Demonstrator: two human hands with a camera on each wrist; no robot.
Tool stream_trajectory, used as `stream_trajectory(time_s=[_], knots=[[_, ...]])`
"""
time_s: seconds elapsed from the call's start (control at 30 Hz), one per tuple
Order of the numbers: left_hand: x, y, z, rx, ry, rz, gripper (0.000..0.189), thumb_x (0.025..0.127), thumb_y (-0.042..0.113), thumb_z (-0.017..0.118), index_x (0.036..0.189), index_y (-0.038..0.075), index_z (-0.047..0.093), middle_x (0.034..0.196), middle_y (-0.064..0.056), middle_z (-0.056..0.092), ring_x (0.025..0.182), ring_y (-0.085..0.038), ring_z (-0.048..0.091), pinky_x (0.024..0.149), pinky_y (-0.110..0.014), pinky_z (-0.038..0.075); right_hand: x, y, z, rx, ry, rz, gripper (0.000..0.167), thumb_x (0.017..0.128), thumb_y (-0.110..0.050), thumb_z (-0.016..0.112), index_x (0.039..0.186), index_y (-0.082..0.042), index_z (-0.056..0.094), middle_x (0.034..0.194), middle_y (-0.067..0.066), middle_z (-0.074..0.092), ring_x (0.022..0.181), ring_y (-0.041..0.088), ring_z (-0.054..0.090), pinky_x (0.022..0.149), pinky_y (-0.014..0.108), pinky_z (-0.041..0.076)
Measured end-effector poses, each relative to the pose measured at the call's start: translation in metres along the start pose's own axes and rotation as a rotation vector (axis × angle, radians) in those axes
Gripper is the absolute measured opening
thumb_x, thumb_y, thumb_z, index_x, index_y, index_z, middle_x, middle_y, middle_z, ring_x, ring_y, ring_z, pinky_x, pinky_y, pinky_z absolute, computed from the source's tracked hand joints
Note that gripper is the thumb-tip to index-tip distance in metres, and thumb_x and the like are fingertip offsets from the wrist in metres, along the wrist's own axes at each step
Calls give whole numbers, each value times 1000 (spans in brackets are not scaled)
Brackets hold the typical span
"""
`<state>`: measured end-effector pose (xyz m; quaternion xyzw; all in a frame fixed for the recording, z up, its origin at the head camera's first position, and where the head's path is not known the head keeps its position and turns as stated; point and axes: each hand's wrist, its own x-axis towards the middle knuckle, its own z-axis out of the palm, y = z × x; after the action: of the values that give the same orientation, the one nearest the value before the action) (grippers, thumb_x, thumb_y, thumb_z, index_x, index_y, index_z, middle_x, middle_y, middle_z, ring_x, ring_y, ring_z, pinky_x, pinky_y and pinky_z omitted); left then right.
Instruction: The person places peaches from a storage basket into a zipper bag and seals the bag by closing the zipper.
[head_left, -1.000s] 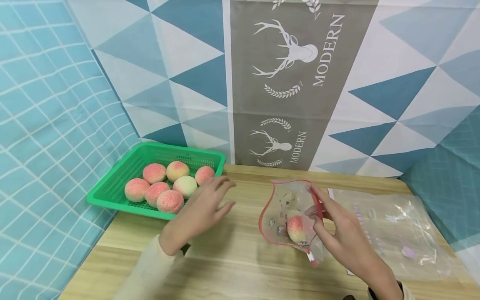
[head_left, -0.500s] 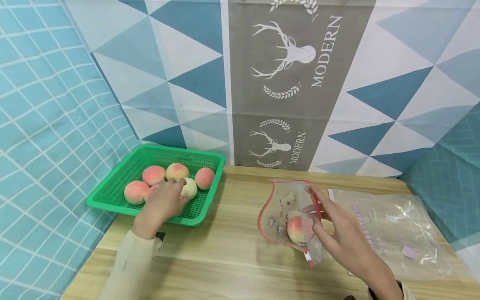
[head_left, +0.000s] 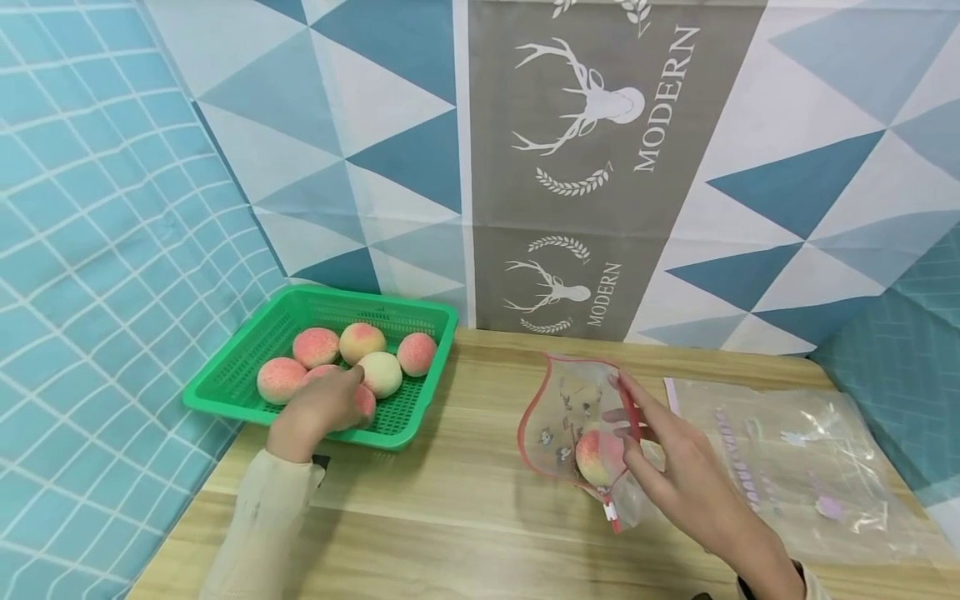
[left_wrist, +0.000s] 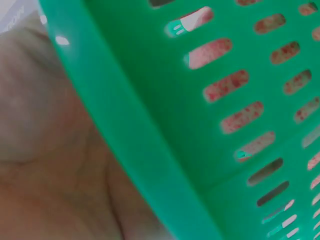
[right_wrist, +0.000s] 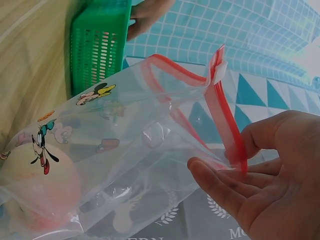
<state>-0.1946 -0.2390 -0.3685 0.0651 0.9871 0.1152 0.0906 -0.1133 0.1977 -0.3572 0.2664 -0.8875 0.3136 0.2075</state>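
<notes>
In the head view, my left hand (head_left: 315, 412) reaches over the near rim of the green plastic basket (head_left: 442, 346) and grips a pink peach (head_left: 364, 402), part of which shows beside the fingers. The left wrist view shows the palm (left_wrist: 60, 150) against the basket's outer rim (left_wrist: 125, 130); its fingers are hidden there. My right hand (head_left: 686, 475) pinches the red zip edge of a clear printed zip bag (head_left: 558, 408), whose mouth gapes. One peach (head_left: 592, 458) lies inside the bag; the right wrist view shows this fruit through the plastic.
Several other peaches, among them a pale one (head_left: 381, 374), sit in the basket. To the right, a flat clear plastic bag (head_left: 795, 467) lies on the wooden table (head_left: 450, 508). A patterned cloth (head_left: 555, 167) hangs behind, with a blue checked one (head_left: 97, 250) at the left.
My left hand has moved left and down into the basket and has taken hold of a front peach, shifting it slightly right. The right hand keeps its pinch on the bag.
</notes>
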Motion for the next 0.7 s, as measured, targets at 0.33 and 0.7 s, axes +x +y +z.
stream_trajectory(time_s=[0.33, 0.7], knots=[[0, 3, -1, 5, -54, 13, 52, 86, 3, 59, 137, -2, 50, 109, -21, 61, 98, -33, 57, 72, -41, 46, -3, 3, 0, -2, 4, -2, 83, 82, 9, 67, 155, -10, 34, 143, 10, 55, 106, 17, 65, 83, 19, 54], [-8, 9, -2, 110, 158, 113, 51, 81, 13, 74, 127, -2, 59, 112, -21, 62, 100, -38, 59, 75, -46, 51, -2, 4, 0, -16, 16, 3, 82, 83, 9, 65, 156, -13, 34, 143, 5, 55, 106, 15, 64, 86, 14, 50]])
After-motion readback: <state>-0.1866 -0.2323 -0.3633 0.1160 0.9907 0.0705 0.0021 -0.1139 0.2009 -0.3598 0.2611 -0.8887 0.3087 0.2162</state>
